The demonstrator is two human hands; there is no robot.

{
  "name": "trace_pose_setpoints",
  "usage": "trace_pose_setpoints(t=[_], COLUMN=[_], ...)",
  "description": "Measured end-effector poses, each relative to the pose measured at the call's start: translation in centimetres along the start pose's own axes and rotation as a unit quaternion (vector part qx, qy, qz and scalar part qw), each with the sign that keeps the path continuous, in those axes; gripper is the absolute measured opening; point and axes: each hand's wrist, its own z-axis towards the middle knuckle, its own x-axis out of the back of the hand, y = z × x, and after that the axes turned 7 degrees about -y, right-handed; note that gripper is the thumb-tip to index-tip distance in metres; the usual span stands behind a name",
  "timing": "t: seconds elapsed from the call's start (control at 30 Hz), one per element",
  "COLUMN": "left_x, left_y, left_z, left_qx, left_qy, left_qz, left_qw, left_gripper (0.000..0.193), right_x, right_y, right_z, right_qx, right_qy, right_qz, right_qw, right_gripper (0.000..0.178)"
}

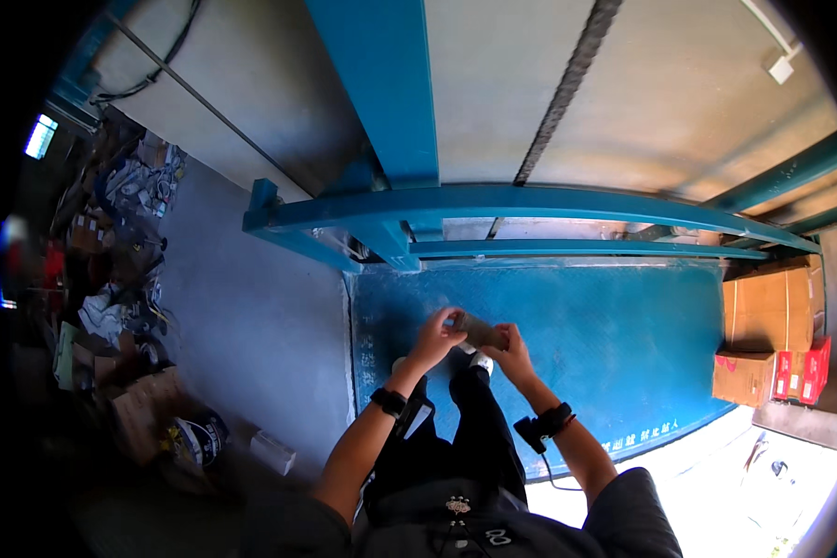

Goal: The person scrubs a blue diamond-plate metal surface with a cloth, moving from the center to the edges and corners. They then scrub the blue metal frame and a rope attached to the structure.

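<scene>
Both of my hands hold a small brownish-grey oblong object [480, 331] in front of me, above my feet. Its exact kind is too small to make out. My left hand [437, 339] grips the object's left end, fingers curled round it. At the other end my right hand [510, 349] is closed on it, with the fingers at its right edge. Each wrist carries a black strapped device, and a cable hangs from the right one. Below the object, one white shoe [481, 362] shows on the blue metal platform [604, 344].
Blue steel rails [567, 200] and a post [381, 93] stand ahead, before a pale wall. Cardboard boxes [767, 307] and red boxes [803, 372] are stacked at the platform's right end. Grey floor [251, 307] lies left, with piled clutter [126, 279] beyond.
</scene>
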Motion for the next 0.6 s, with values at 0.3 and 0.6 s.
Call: trace_pose_setpoints(t=[0.3, 0.6], left_x=[6.6, 10.5], left_y=[-14.4, -18.5], left_z=[16.1, 22.6], left_qx=[-0.210, -0.403], left_qy=[0.136, 0.389], left_qz=[0.261, 0.495], left_qw=[0.932, 0.664], left_gripper=[0.043, 0.045], right_x=[-4.8, -8.1], right_y=[11.3, 11.6], right_z=[23.7, 35.8], right_qx=[0.242, 0.600], right_qy=[0.014, 0.184], right_qz=[-0.130, -0.328], right_qw=[0.961, 0.706], right_gripper=[0.043, 0.042])
